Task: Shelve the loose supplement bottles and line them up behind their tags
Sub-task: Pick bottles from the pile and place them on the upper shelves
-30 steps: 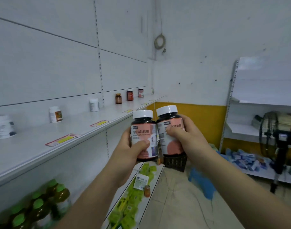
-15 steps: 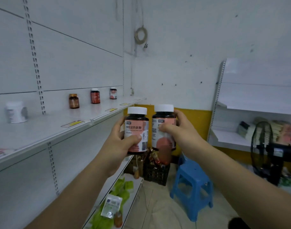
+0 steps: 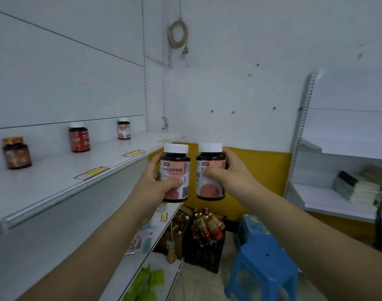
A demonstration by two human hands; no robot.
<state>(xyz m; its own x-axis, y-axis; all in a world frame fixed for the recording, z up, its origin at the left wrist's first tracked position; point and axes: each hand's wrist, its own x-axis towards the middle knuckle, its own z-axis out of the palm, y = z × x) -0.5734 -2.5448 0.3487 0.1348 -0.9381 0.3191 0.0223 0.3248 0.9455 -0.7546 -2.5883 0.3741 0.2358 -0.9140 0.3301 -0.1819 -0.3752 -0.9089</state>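
Observation:
My left hand (image 3: 156, 185) grips a dark supplement bottle (image 3: 175, 170) with a white cap and pink label, held upright in the air. My right hand (image 3: 228, 172) grips a matching bottle (image 3: 210, 185) beside it, a small gap between the two. Both hang just right of the white shelf (image 3: 55, 183) at its far end. On that shelf stand a brown bottle with a gold cap (image 3: 16, 153), a red-labelled bottle (image 3: 79, 137) and a small pink-labelled bottle (image 3: 124, 128). Yellow tags (image 3: 92, 173) lie along the shelf's front edge, another tag (image 3: 134, 153) farther along.
A blue plastic stool (image 3: 266, 257) stands on the floor below my right arm. A black crate of drink bottles (image 3: 205, 235) sits by the yellow wall. A lower shelf holds green packets (image 3: 149, 281). White shelving with stacked items (image 3: 357, 187) stands at the right.
I have moved forward along the shelf; the far bottles and the stool appear closer. Both hands keep their bottles, held at about the same height, slightly farther apart.

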